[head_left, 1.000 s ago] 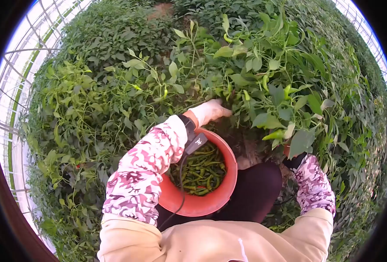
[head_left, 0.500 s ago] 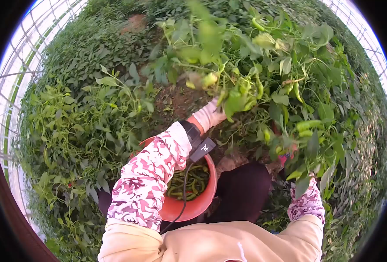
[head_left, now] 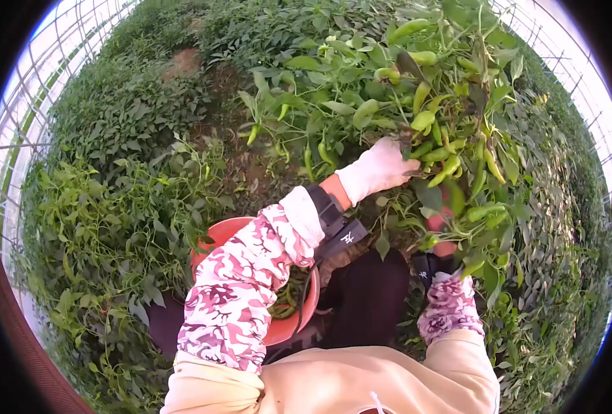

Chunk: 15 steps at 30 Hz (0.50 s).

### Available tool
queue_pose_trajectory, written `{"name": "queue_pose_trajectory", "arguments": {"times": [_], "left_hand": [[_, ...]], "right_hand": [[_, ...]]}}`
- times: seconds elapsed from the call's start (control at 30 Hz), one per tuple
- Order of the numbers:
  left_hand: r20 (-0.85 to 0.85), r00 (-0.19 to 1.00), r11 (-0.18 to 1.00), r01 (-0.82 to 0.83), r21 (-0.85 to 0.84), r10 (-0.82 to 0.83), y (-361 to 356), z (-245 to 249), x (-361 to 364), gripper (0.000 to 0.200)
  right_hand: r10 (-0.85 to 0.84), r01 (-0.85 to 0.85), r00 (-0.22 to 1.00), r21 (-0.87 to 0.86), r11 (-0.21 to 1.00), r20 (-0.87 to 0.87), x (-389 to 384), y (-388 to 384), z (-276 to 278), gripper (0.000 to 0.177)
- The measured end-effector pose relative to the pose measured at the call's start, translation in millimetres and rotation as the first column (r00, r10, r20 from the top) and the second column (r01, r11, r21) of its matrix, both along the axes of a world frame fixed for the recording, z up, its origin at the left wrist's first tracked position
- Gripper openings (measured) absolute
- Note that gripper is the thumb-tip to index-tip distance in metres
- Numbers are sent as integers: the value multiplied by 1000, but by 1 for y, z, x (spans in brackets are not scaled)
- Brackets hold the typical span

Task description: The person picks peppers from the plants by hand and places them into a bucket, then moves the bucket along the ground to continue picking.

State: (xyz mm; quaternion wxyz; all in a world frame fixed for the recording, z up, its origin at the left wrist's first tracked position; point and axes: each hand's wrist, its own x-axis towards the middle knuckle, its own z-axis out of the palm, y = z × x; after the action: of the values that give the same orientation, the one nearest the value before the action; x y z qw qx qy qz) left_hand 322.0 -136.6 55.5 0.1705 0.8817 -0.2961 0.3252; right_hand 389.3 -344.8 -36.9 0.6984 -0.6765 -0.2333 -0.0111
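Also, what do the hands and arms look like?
Left hand: pale glove. Right hand: partly hidden, glove unclear. Both forearms: pink, white and maroon camouflage sleeves; cream top. Black wrist units, white markings; dark cable by the left one.

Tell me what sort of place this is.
Probably a greenhouse or polytunnel growing peppers: leafy plants fill the ground, green peppers hang by the left hand, and a pale gridded wall curves up at the edge.
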Motion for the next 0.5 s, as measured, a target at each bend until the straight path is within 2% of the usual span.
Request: {"name": "queue_pose_trajectory", "arguments": {"times": [0.03, 0.07, 0.1, 0.2, 0.23, 0.27, 0.33, 0.4, 0.43, 0.47, 0.5], "left_hand": [[-595, 772, 971, -119, 208, 223, -7, 39, -15, 26], [-590, 775, 970, -120, 212, 225, -6, 37, -17, 26], [-660, 750, 981, -154, -119, 38, -3, 29, -18, 26], [-564, 807, 861, -154, -484, -173, 2, 30, -23, 24], [-585, 807, 977, -175, -118, 74, 2, 33, -22, 23], [-515, 799, 944, -196, 264, 310, 3, 35, -21, 23], [-475, 828, 950, -210, 230, 297, 0, 30, -24, 22], [-366, 878, 947, -243, 211, 307, -5, 20, -20, 22], [-182, 958, 963, -186, 197, 223, -4, 15, -18, 23], [-225, 945, 971, -234, 48, 238, -12, 11, -15, 23], [-229, 940, 967, -248, 50, 253, -14, 9, -13, 23]], "right_hand": [[2, 34, 985, 204, 978, -173, 10, 7, -15, 60], [44, 95, 941, 386, 918, -335, 20, 13, -27, 59], [100, 95, 917, 455, 885, -387, 26, 19, -33, 59], [241, 38, 877, 558, 829, -417, 33, 32, -38, 59], [263, 18, 874, 570, 821, -408, 32, 34, -38, 59], [290, -6, 870, 580, 815, -399, 33, 36, -38, 59], [328, -50, 866, 588, 807, -376, 34, 35, -38, 59], [361, -99, 863, 584, 806, -352, 37, 35, -35, 59], [378, -126, 862, 579, 806, -339, 36, 34, -33, 59], [389, -145, 863, 581, 801, -321, 35, 37, -32, 59], [410, -177, 860, 575, 799, -305, 35, 38, -32, 59]]}}
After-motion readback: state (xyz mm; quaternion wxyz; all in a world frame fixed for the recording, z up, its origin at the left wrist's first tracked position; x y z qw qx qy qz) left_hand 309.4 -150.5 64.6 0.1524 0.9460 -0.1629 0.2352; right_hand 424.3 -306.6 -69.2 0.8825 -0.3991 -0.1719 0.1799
